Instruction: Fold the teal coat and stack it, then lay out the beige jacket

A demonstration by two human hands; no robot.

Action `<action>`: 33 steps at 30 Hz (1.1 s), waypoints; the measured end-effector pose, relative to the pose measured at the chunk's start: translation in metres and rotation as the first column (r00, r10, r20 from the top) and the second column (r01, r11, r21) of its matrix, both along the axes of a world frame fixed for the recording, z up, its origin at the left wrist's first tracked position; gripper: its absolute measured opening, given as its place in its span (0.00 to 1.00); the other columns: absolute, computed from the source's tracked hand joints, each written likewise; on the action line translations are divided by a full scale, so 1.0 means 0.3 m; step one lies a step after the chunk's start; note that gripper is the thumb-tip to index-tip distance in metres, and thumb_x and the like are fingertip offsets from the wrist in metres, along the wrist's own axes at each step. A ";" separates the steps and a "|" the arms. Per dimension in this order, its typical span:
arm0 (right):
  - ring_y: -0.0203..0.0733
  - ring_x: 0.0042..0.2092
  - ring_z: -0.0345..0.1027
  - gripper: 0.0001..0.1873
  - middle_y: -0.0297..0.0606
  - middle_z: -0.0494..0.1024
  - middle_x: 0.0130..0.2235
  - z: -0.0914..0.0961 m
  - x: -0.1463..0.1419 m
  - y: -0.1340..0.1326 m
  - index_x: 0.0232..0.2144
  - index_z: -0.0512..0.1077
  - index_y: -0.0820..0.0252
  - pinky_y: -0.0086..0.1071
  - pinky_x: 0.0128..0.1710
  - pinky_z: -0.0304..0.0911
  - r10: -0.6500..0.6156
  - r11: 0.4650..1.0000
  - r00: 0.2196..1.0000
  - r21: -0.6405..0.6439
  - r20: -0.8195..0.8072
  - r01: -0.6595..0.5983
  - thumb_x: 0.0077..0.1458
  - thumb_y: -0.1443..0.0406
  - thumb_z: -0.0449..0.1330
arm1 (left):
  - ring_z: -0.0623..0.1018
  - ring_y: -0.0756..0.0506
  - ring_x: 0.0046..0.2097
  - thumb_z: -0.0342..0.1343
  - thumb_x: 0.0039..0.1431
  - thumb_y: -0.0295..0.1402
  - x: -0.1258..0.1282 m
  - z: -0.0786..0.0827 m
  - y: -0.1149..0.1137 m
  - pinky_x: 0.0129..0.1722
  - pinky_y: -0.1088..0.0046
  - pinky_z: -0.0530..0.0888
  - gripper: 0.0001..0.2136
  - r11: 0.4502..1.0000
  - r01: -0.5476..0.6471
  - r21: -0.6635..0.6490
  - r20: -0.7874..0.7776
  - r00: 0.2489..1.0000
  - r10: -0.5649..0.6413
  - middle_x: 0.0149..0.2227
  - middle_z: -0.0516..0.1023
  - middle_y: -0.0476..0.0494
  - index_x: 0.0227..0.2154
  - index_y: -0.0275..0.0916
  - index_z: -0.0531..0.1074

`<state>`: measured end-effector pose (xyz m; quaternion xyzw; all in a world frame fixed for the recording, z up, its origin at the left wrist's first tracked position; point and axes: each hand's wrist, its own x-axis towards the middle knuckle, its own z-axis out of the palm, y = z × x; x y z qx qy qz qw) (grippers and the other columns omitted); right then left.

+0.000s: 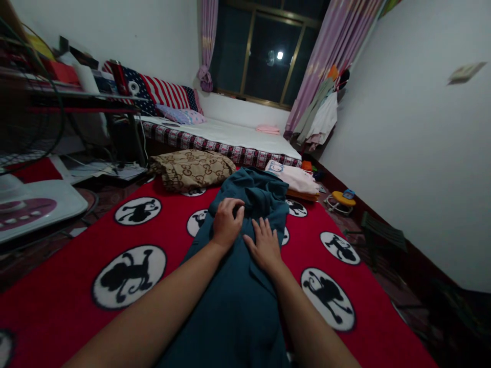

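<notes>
Teal cloth (238, 286) is lying lengthwise on a red blanket (176, 227)

The left hand (229, 220) is resting at the cloth with a curled grip; whether it is pinching any fabric is not showing clearly. The right hand (265, 246) is lying just beside it, palm down, fingers spreading over the cloth. The far end is bunching in folds between a brown bundle (195, 168) and a pink stack (295, 179). Farther back, a bed (238, 134) is standing below a window (264, 61). A yellow stool (344, 199) is sitting near the right wall (406, 153).
</notes>
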<state>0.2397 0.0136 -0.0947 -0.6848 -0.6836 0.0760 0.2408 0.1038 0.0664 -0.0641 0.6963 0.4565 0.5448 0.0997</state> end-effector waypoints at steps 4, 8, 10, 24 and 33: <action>0.52 0.69 0.32 0.34 0.46 0.46 0.68 0.011 -0.017 -0.017 0.65 0.54 0.61 0.55 0.64 0.34 -0.012 0.997 0.994 -0.079 0.113 0.021 0.62 0.50 0.47 | 0.69 0.40 0.55 0.56 0.55 0.29 -0.051 0.011 0.098 0.56 0.62 0.65 0.16 0.959 -0.262 -0.108 -0.090 0.963 0.253 0.50 0.72 0.37 0.48 0.38 0.69; 0.50 0.69 0.32 0.34 0.43 0.47 0.68 0.018 -0.006 -0.011 0.64 0.54 0.59 0.53 0.65 0.35 -0.019 0.996 0.994 -0.081 0.106 0.028 0.62 0.50 0.47 | 0.71 0.36 0.55 0.59 0.54 0.38 -0.086 0.042 0.204 0.51 0.60 0.69 0.28 0.863 -0.372 -0.342 -0.315 0.910 0.268 0.53 0.72 0.33 0.57 0.36 0.62; 0.50 0.69 0.33 0.33 0.43 0.48 0.68 0.014 -0.002 -0.012 0.64 0.55 0.58 0.53 0.65 0.36 -0.018 0.997 0.996 -0.068 0.088 0.024 0.61 0.50 0.48 | 0.74 0.37 0.53 0.59 0.54 0.41 -0.098 0.061 0.247 0.48 0.62 0.71 0.26 0.830 -0.376 -0.412 -0.418 0.887 0.195 0.51 0.75 0.36 0.55 0.39 0.65; 0.47 0.54 0.67 0.23 0.49 0.75 0.50 -0.037 0.088 0.008 0.46 0.71 0.62 0.44 0.56 0.58 0.043 0.932 0.755 0.298 -0.654 0.205 0.56 0.52 0.53 | 0.76 0.47 0.32 0.55 0.54 0.42 -0.205 0.442 0.063 0.34 0.74 0.72 0.13 0.998 -0.050 -0.030 -0.081 0.996 0.047 0.31 0.79 0.45 0.33 0.37 0.76; 0.42 0.41 0.73 0.26 0.46 0.76 0.43 -0.052 0.105 0.034 0.41 0.70 0.62 0.37 0.43 0.67 0.051 0.901 0.389 0.211 -0.920 0.380 0.54 0.48 0.50 | 0.75 0.50 0.34 0.56 0.57 0.34 -0.408 0.299 -0.422 0.33 0.79 0.69 0.05 0.561 0.415 -0.716 -0.359 0.470 -0.806 0.31 0.78 0.50 0.30 0.41 0.76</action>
